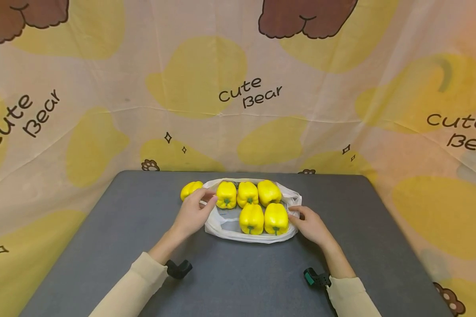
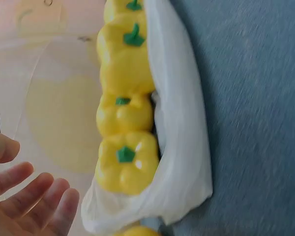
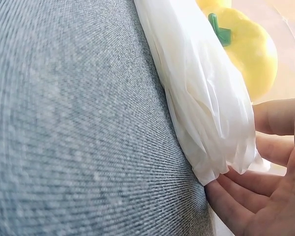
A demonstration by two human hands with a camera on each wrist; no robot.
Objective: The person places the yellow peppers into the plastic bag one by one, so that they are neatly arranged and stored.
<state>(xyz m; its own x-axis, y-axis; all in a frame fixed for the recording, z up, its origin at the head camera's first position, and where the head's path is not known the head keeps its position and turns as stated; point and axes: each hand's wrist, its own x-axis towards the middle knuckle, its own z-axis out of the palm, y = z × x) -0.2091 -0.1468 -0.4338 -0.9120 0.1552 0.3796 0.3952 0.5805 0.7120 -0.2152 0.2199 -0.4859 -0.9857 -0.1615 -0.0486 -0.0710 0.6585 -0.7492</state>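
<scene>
A white plastic bag (image 1: pixel 243 238) lies spread wide at its mouth, with several yellow bell peppers inside, their green stems toward me. Three of them make a back row; two more, one of them a front pepper (image 1: pixel 251 219), sit nearer on the right. Another pepper (image 1: pixel 190 189) lies outside, beyond my left hand. My left hand (image 1: pixel 195 210) hovers at the bag's left rim, its fingers (image 2: pixel 49 196) loosely spread and holding nothing. At the right end, my right hand (image 1: pixel 310 223) grips the bag's edge, thumb on the inner side, fingers (image 3: pixel 241 191) around the outside.
Everything rests on a dark grey table (image 1: pixel 238 277). A patterned cloth (image 1: pixel 206 79) hangs right behind its back edge and along the sides. Black straps with camera mounts (image 1: pixel 178 269) sit on both wrists.
</scene>
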